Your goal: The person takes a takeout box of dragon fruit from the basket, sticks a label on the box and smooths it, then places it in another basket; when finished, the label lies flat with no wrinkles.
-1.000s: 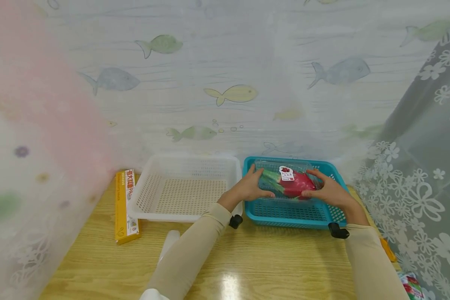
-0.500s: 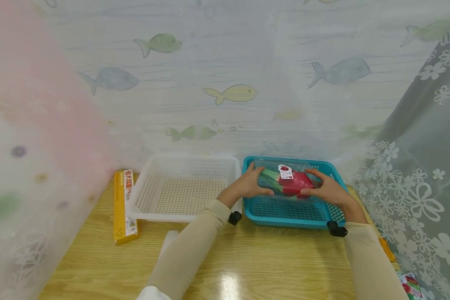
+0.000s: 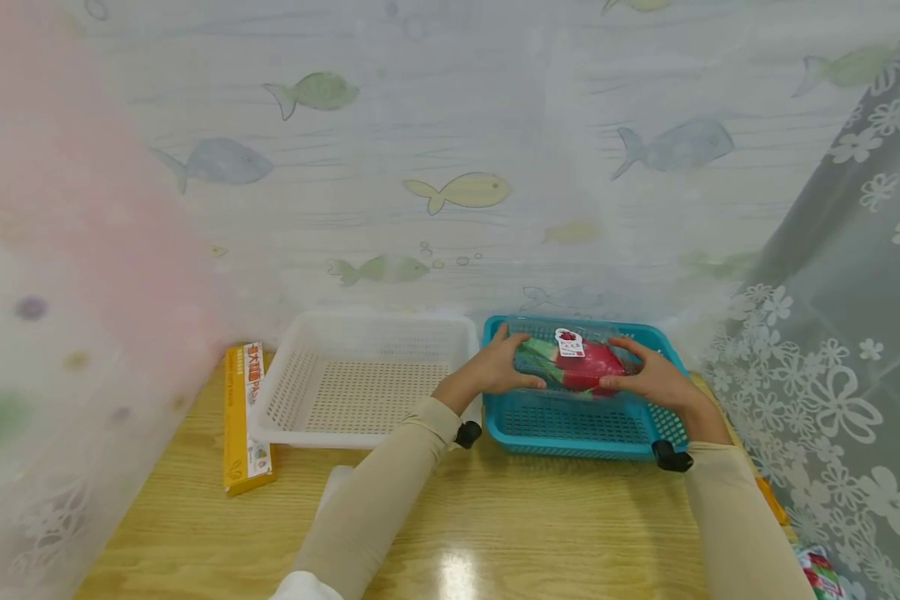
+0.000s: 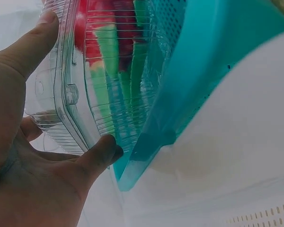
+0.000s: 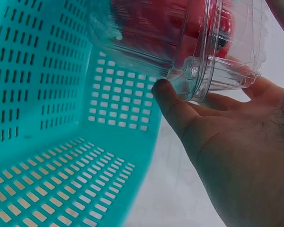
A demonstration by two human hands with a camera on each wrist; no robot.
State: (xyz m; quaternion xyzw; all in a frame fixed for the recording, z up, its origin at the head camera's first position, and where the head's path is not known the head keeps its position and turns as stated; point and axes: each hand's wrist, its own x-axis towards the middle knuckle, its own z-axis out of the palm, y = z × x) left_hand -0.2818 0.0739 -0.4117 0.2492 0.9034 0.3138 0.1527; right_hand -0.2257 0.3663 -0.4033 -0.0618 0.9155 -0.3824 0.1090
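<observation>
A clear plastic box (image 3: 591, 367) holds a red fruit with green tips, apparently a dragon fruit, under a white label. It is tilted inside the blue-green basket (image 3: 581, 450), close to the back wall. At its left end my left hand (image 3: 495, 367) grips it, thumb on one side and fingers on the other. My right hand (image 3: 656, 379) holds the opposite end. From the left wrist, the thumb and fingertips touch the lid and the ribbed underside of the box (image 4: 68, 94). In the right wrist view the box (image 5: 180, 42) hangs above the basket's slotted floor.
A white basket (image 3: 367, 437) adjoins the blue-green one on the left. Beyond it lies a long yellow box (image 3: 236, 433). A white object (image 3: 335, 482) shows partly beside my left sleeve. Curtains surround the wooden table (image 3: 540, 533). Colourful packaging (image 3: 821, 575) sits low at right.
The plastic box has shifted slightly toward the back of the blue-green basket, and its label has turned a little. Both hands keep their grip. The head view has drifted a little.
</observation>
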